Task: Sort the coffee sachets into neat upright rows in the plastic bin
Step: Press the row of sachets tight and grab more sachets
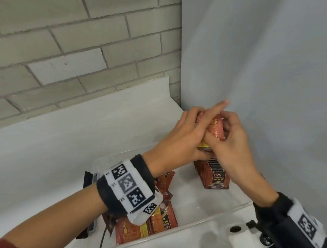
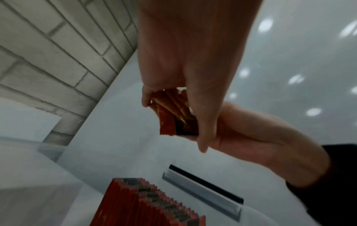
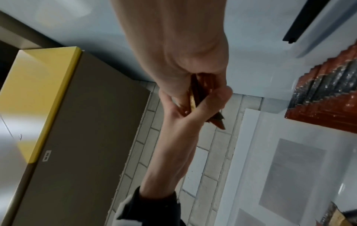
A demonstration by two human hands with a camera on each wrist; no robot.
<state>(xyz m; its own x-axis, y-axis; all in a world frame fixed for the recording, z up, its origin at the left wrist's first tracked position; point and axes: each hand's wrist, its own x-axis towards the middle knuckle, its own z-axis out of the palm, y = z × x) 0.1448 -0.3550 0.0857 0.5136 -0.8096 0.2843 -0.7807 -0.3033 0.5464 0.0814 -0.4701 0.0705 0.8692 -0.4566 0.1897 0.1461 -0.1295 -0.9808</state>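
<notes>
Currently both hands clasp one small bundle (image 1: 216,127) of sachets above the bin (image 1: 107,159). Left hand (image 1: 184,136) wraps the bundle from its side, fingers curled round it, one finger pointing straight out past the top. Right hand (image 1: 232,138) closes on the opposite side, fingers bent over the bundle's edge. Judgement: the two-sided hold is for squaring the sachets flush before they go down as a block.

Left wrist view: several sachet edges fan unevenly out of the hold, so alignment is not finished.

Bundle hangs over the bin's far end, just above the row (image 1: 213,174) that stands upright there, faces toward the camera. Likely placed so because the row needs its next sachets at that end; which side of the row they join, cannot tell.

At the bin's near end lies a loose pile (image 1: 154,220), flat and crossed, under the left wrist. Unsorted stock, by the look of it.

Bin floor between row and pile is bare. Bin sits against a brick wall (image 1: 68,52).
</notes>
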